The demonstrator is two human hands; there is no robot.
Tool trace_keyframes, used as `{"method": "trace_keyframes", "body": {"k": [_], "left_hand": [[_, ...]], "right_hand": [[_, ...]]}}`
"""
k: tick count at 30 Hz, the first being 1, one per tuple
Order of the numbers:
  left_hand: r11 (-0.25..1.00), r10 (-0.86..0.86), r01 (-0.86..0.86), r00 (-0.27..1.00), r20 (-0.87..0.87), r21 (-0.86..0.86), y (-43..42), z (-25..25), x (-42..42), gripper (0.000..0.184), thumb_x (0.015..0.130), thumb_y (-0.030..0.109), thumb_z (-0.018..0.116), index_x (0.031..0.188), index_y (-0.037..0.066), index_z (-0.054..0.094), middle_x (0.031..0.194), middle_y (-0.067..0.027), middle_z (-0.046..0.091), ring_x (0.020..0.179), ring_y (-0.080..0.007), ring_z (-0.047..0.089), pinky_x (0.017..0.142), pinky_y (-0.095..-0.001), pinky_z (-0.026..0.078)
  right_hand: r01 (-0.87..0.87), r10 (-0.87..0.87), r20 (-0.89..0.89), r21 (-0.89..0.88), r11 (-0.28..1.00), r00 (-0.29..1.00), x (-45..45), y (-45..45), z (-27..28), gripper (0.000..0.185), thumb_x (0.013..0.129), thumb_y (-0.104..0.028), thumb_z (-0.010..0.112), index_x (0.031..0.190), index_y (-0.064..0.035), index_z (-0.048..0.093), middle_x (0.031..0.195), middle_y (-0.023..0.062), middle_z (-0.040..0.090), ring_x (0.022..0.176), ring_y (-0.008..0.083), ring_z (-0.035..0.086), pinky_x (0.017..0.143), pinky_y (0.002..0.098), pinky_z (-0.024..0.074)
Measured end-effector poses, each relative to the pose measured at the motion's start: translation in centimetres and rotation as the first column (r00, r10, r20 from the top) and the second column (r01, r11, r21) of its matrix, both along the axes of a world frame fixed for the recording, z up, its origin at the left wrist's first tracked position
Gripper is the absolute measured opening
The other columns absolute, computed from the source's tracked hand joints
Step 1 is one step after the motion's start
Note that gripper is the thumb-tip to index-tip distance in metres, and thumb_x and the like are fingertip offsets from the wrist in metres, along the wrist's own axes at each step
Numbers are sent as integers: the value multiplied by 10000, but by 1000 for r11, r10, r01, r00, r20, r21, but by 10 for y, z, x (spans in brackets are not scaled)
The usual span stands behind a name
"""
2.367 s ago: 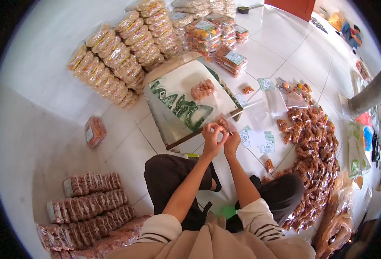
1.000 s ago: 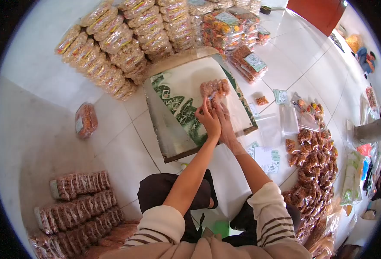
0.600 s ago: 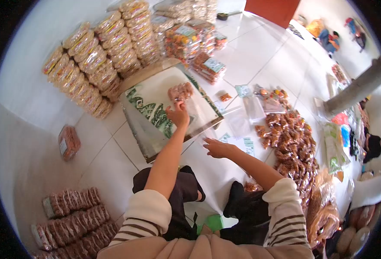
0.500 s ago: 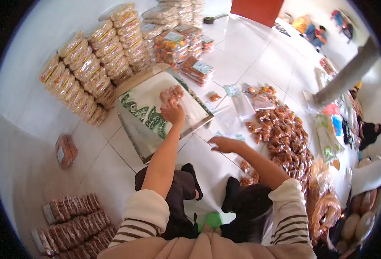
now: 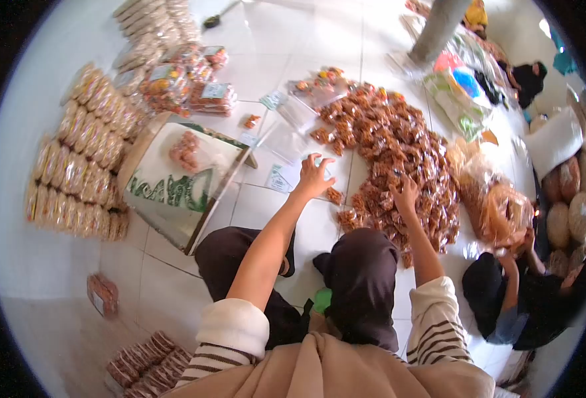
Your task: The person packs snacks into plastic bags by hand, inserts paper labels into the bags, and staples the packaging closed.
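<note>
My left hand (image 5: 315, 179) hovers above the white floor tiles, fingers spread, holding nothing. Close by it are a printed label (image 5: 278, 179), a clear plastic bag (image 5: 283, 142) and a single small brown packet (image 5: 333, 195). My right hand (image 5: 406, 194) is at the near side of a big pile of small brown snack packets (image 5: 379, 142); its fingers look apart and touch the pile, partly lost among the wrappers. To the left, a clear bag of small packets (image 5: 185, 151) lies on a low box (image 5: 217, 215) covered with a white and green printed sheet.
Stacked packs of pale snacks (image 5: 84, 152) line the left wall. Filled, labelled bags (image 5: 213, 98) sit behind the box. A large plastic bag (image 5: 502, 215) borders the pile, beside a person in dark clothes (image 5: 525, 305). A pillar (image 5: 439, 33) rises at the far right.
My left hand has let go of the clear bag of small packets on the box and moved right. My right hand has moved right onto the pile. The view has turned right.
</note>
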State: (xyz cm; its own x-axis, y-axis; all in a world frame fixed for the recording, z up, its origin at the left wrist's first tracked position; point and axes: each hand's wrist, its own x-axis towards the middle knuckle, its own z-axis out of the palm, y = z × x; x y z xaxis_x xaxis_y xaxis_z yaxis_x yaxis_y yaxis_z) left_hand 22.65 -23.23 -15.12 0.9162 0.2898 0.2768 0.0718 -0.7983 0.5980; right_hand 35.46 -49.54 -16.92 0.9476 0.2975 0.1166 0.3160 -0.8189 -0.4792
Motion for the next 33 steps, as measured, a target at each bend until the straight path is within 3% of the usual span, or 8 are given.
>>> {"method": "trace_keyframes", "body": {"k": [3,6,9,13,20,27,31,33], "left_hand": [[992,-124,115,973,-194,-55,-47,-52,-10,681,593,340,732,1185,281,401,1244,-132,243,1157,-392,221,919,-558,243],[963,-267,239,897,-352,-121,-86,-82,-17,845,574,405,743,1295,336,309,1326,-152,158,1242,-439,87,937,-654,175],[913,-375,400,750,-544,-77,-118,-100,-16,950,525,434,765,1318,399,243,1406,-113,26,1269,-439,-24,881,-740,112],[938,-314,346,818,-483,-23,-136,-136,-12,980,480,363,790,1300,443,257,1431,-46,-19,1284,-409,-42,849,-765,116],[951,-266,303,908,-324,67,-88,-152,19,748,553,217,741,1215,378,431,1412,-3,148,1299,-347,75,920,-712,92],[980,-3,66,948,-319,188,-30,-151,49,720,604,91,699,1242,281,424,1387,-46,204,1282,-345,139,955,-670,90],[995,-87,99,917,-389,10,-3,-143,58,737,612,84,689,1267,238,388,1372,-53,239,1283,-299,166,962,-656,105],[951,-146,37,929,-341,-307,8,-144,63,675,654,80,664,1256,228,396,1339,-65,303,1281,-274,190,971,-637,114]], "right_hand": [[360,-354,-167,5,933,920,-47,-37,-42,789,674,-446,675,1329,-313,257,1378,201,130,1243,431,150,979,560,177],[448,-462,-283,-116,886,840,-80,-48,-82,884,651,-519,667,1351,-382,145,1409,189,-20,1262,471,16,943,661,104],[349,-346,46,-155,924,937,-82,-32,-110,895,643,-528,668,1348,-399,131,1408,194,-22,1254,483,24,905,688,154],[418,-492,-193,-325,848,849,-72,3,-119,855,656,-493,672,1340,-402,168,1406,200,-5,1253,476,41,829,670,281],[437,-468,-30,-310,844,883,-69,40,-135,780,701,-425,647,1340,-379,202,1396,205,51,1240,467,80,890,658,196],[226,-241,-165,-102,969,957,-49,113,-120,743,731,-328,625,1338,-394,201,1372,240,93,1209,493,118,900,642,198],[125,-150,-286,-106,987,946,-34,124,-116,770,730,-311,635,1339,-409,175,1371,239,106,1212,488,120,891,627,229],[119,-133,-325,-65,991,936,-25,118,-104,731,739,-308,633,1328,-407,212,1362,237,126,1217,473,125,884,636,220]]}}
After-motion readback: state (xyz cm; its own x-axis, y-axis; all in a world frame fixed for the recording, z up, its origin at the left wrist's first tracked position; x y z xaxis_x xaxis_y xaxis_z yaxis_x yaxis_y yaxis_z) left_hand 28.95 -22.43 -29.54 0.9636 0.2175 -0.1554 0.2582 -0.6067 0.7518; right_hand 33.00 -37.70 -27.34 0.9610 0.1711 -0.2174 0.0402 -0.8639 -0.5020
